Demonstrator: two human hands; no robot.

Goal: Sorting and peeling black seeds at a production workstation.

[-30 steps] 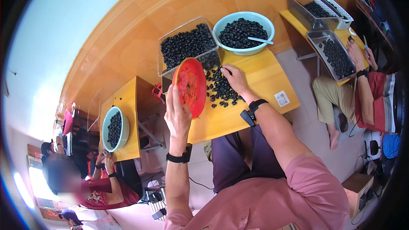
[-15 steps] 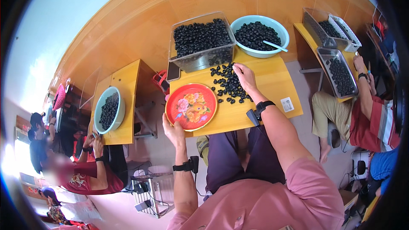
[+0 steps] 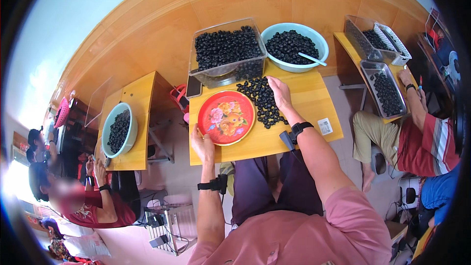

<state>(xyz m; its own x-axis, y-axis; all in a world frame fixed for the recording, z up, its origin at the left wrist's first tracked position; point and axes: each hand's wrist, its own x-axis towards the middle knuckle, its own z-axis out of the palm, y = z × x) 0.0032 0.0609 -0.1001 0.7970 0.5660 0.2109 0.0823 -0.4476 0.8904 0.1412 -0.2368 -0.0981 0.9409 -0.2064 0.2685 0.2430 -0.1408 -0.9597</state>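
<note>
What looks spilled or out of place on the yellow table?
A loose pile of small dark round berries lies bare on the yellow wooden table, outside the clear plastic tub and light-blue bowl, under the right hand. The red flowered tray sits empty.

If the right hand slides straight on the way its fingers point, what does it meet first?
The right hand points up the table, resting on the loose dark berries. Straight ahead it would likely meet the clear plastic tub of berries first, though depth is uncertain.

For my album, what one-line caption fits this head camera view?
Left hand grips a red floral tray while the right hand rests on loose dark berries on a wooden table.
</note>
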